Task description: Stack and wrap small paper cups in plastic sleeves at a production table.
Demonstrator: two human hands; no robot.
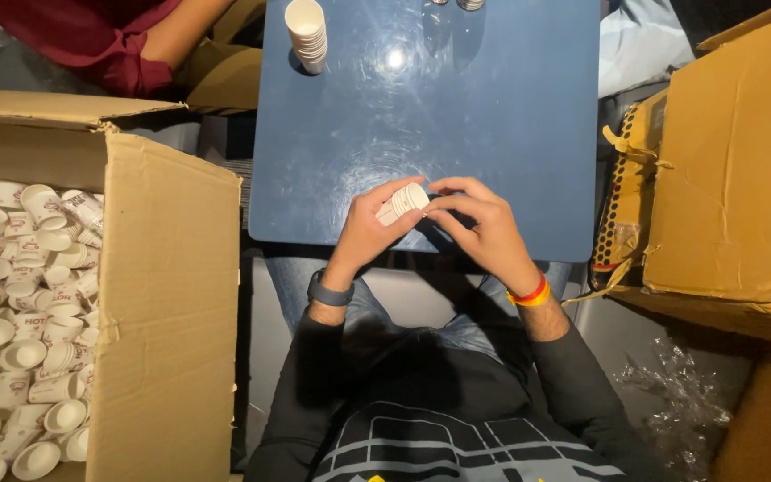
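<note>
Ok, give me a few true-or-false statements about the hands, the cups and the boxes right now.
1. Both hands hold a short stack of small white paper cups over the blue square table. True.
2. The left hand wears a red and yellow band. False: it is on the right hand's wrist; the left wears a dark watch.
3. The open cardboard box of loose white paper cups sits on the person's right. False: on the left.
4. A taller stack of white paper cups stands at the table's far edge. True.

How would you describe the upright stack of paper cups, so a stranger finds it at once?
Start at the blue table. At its far edge, toward the left corner, stands a stack of white paper cups. Unlike the loose cups in the open cardboard box, it stands alone and upright.
</note>
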